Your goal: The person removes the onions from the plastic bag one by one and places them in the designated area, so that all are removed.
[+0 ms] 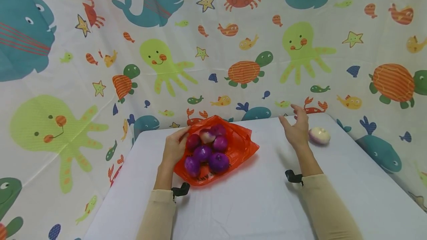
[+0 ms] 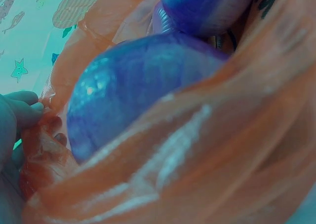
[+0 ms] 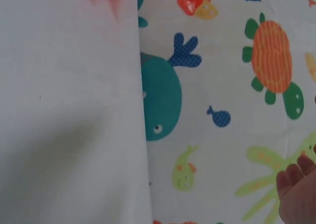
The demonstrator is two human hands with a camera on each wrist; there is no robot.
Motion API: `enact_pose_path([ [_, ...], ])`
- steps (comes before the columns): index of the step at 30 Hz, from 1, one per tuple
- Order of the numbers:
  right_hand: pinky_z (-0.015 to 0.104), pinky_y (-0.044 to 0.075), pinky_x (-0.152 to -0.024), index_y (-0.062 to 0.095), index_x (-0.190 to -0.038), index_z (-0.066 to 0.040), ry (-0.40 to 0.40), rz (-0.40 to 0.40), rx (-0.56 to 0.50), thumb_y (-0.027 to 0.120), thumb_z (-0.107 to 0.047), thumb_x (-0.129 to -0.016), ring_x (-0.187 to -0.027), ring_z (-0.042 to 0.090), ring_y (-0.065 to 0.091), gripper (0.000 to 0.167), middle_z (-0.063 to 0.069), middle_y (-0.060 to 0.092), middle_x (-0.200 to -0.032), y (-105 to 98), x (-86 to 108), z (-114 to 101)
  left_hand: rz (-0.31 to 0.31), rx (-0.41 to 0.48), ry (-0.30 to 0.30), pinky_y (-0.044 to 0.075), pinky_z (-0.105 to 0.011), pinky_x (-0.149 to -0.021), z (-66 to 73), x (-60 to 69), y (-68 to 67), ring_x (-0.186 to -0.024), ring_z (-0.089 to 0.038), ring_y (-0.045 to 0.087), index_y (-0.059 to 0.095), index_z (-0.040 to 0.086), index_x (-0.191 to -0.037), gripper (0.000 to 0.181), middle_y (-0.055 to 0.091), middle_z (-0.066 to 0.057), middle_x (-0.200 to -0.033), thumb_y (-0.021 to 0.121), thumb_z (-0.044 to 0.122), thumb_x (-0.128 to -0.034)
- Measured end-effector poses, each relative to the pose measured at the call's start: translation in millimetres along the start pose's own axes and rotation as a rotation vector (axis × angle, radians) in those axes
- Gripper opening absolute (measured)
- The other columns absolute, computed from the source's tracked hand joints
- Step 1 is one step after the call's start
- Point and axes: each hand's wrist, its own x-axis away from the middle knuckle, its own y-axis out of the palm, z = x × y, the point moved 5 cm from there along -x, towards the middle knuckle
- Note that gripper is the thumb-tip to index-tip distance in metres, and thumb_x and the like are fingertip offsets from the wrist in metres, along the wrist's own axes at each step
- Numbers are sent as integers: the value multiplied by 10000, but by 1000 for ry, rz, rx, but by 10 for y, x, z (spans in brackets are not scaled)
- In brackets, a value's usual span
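Several purple onions (image 1: 202,153) lie on an open red plastic bag (image 1: 241,147) toward the back of the table. My left hand (image 1: 175,147) pinches the bag's left edge; in the left wrist view its fingers (image 2: 29,108) hold the plastic beside a large onion (image 2: 143,85). Raised over the table to the right of the bag, my right hand (image 1: 298,129) holds nothing, its fingers spread apart. A pale onion with a purple side (image 1: 319,136) rests on the table just right of that hand.
The white table (image 1: 247,210) reaches back to a curtain (image 1: 213,66) printed with sea animals, which also hangs along both sides. Dark wrist cameras sit at both cuffs, the left one (image 1: 181,189) close to the bag's front edge.
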Motion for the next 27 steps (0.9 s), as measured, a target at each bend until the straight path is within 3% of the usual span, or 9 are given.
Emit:
enact_pose_path([
  [11,543,444,-1183,436,-1551,-154,-55,-122,0,702,-312,-997,-1422,301,490,634,86,463,-1587,361,171,-308,21,3,-12,565,-465,-1035,13,-7,-18,-1274,-318,673,660,163,-1420,380,707,-104,-1361,599,87,-1052],
  [17,534,480,-1151,452,-1534,-132,-105,-183,-30,706,-275,-996,-1377,299,525,612,100,493,-1557,515,280,-424,24,21,1,565,-464,-1035,11,-5,-24,-1267,-317,677,662,156,-1416,379,713,-103,-1350,601,81,-1050],
  [27,533,506,-1121,470,-1515,-100,-186,-350,-117,733,-232,-983,-1364,313,543,607,108,533,-1514,835,524,-654,25,34,-11,564,-464,-1037,-3,1,-17,-1276,-318,671,664,169,-1417,391,709,-101,-1357,609,67,-1043],
])
